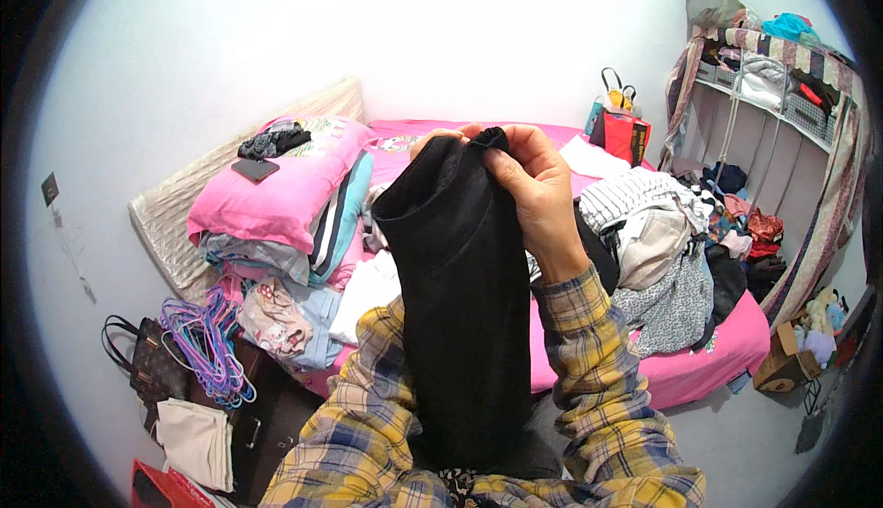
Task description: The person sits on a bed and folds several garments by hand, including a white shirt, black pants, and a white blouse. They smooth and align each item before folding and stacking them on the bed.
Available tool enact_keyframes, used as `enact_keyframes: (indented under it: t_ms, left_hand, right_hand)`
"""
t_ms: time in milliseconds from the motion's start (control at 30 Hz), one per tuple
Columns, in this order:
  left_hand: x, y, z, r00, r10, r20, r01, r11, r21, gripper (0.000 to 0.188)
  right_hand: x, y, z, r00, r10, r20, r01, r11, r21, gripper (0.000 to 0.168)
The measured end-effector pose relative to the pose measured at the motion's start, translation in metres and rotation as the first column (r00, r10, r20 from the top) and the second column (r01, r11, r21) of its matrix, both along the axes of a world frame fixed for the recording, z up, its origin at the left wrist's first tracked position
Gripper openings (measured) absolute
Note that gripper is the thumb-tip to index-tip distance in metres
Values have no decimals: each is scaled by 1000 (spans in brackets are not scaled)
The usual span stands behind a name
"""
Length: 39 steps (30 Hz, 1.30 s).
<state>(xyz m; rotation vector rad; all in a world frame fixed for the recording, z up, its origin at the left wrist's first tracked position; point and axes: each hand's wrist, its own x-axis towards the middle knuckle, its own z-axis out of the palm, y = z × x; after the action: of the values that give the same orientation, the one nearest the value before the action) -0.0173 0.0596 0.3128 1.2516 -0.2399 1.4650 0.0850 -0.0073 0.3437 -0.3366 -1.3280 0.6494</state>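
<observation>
A black fabric garment (469,287) hangs lengthwise in front of me, its upper edge held up and its lower end down by my lap. My right hand (541,187) pinches a gathered bit of its top edge between thumb and fingers. Behind the cloth, my left hand (440,135) grips the same edge; only part of its fingers shows, the rest is hidden. To the left of the hands the top of the garment gapes in a rounded opening. What kind of garment it is I cannot tell.
Beyond lies a bed with a pink sheet (697,380). Piled clothes (648,246) lie on its right, a pink pillow (276,190) with a phone (256,170) on its left. Hangers (207,353) rest on a dark cabinet (265,397). A curtained wardrobe rack (766,121) stands right.
</observation>
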Motion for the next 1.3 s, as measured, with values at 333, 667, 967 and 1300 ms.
enact_keyframes:
  t_ms: [333,667,967,1300]
  left_hand:
    - [-18,-12,-1,950,-291,113,312,902,-299,38]
    - [-36,-3,-17,947,-224,231,169,957,235,33]
    - [-30,-15,-16,976,19,217,-86,949,304,32]
    - [-30,-17,-23,692,696,191,-707,601,372,34]
  right_hand:
    - [-20,-15,-32,997,-24,67,12,984,176,18]
    - [-25,-22,-54,988,147,-41,-133,961,241,17]
    - [-40,-15,-58,988,153,12,-154,983,102,18]
    - [-33,-19,-61,996,73,46,-68,992,-104,17]
